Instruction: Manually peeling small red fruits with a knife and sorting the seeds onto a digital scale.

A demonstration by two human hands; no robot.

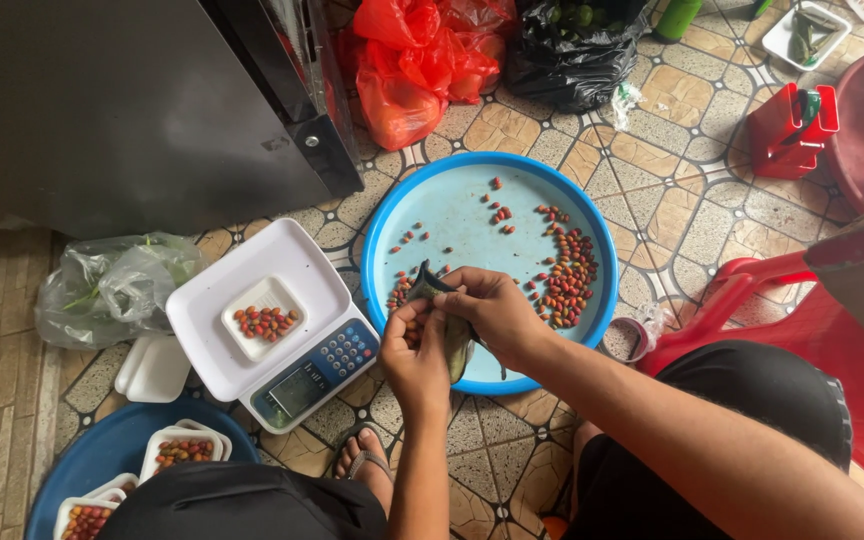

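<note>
Both hands meet over the near edge of a round light-blue tray [452, 200] on the tiled floor. My left hand [414, 355] and my right hand [497, 312] together grip a dark green pod [456, 335], pulled apart at its top. Many small red and brown seeds [567, 280] lie scattered in the tray, thickest on its right side. To the left stands a white kitchen scale [257, 320] with a small white foam tray of seeds [264, 320] on its platform.
A dark blue tray [112, 450] at the lower left holds several filled white foam trays. Spare foam trays [152, 368] and a clear plastic bag [112, 285] lie left of the scale. Red and black bags sit at the back, a red plastic stool at right, a grey cabinet upper left.
</note>
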